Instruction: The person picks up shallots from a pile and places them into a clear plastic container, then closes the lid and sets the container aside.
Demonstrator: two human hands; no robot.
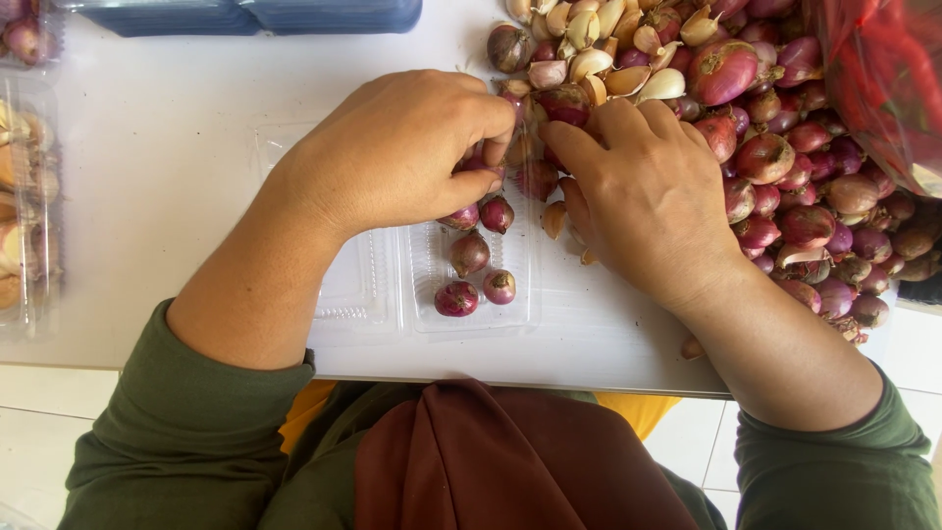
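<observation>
Head view. Left hand [392, 152]: fingers curled over small red shallots [481, 211], above the open clear plastic tray [422, 294] at 6 o'clock on the white table [147, 167]. Right hand [648, 196]: fingers bent into the shallot and garlic pile [775, 147] at 2 o'clock; whether it grips anything, I cannot tell. Advice: lower bulbs gently and fill tray gaps evenly. Hidden: fingertips of both hands. Cut off: red bag [883, 79] at 1 o'clock, filled trays [25, 196] at 9 o'clock.

clear hinged tray [378, 285] centre | blue lids [245, 15] top | red bag [883, 79] right
</observation>
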